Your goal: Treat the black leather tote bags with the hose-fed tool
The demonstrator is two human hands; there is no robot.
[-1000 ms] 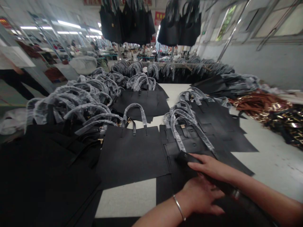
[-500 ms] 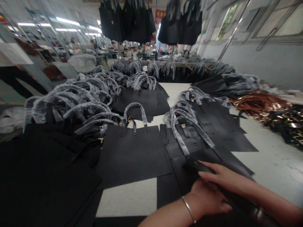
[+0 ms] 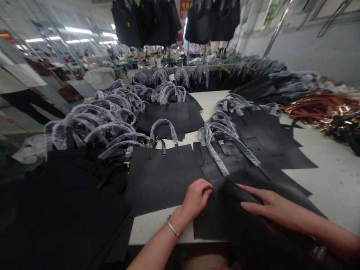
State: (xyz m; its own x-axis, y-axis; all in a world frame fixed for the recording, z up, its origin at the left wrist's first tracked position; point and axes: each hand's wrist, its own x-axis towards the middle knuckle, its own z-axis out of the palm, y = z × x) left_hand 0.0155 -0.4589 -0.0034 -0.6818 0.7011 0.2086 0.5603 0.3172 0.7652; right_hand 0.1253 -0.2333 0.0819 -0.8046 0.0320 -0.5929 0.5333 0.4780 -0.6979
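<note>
Head camera, the single view; clock positions are read from its centre. At 4 o'clock, the right hand grips a black piece, clasping its edge between the thumb below and the fingers above; the piece slants from that grip toward the 5 o'clock edge, where its outline merges with other dark material. Between 5 and 6 o'clock, the left hand, with a silver bracelet at the wrist, has its fingers curled in against the thumb beside the black piece; whether material is pinched between them cannot be told. Just beyond the hands, toward 3 o'clock, lie stacked bags with plastic-wrapped handles. At 7 o'clock, a flat black bag lies with one wrapped handle arched upward, its right edge near the left hand. A heap of black bags fills 8 o'clock. Brown straps with gold-coloured fittings lie at 3 o'clock on the pale table. Further black bags hang at 12 to 1 o'clock.
</note>
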